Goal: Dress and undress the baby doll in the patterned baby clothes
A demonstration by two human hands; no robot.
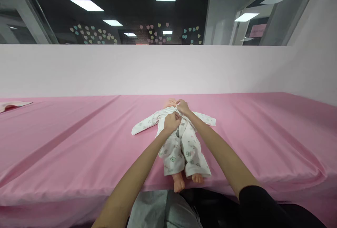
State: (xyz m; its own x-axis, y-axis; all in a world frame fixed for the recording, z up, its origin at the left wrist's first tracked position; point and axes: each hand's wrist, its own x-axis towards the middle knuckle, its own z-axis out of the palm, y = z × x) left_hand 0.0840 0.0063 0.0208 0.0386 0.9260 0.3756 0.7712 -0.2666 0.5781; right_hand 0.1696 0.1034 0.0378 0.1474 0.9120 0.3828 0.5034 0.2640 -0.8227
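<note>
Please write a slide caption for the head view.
Both hands, left and right, grip a doll's white printed sleepsuit on pink sheet.

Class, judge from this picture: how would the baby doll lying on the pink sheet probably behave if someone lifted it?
The baby doll would probably lift stiffly, since its bare feet look moulded. Its printed suit is loose cloth and would likely sag; both sleeves lie flat. The left hand and right hand bunch the cloth easily at the chest.
</note>
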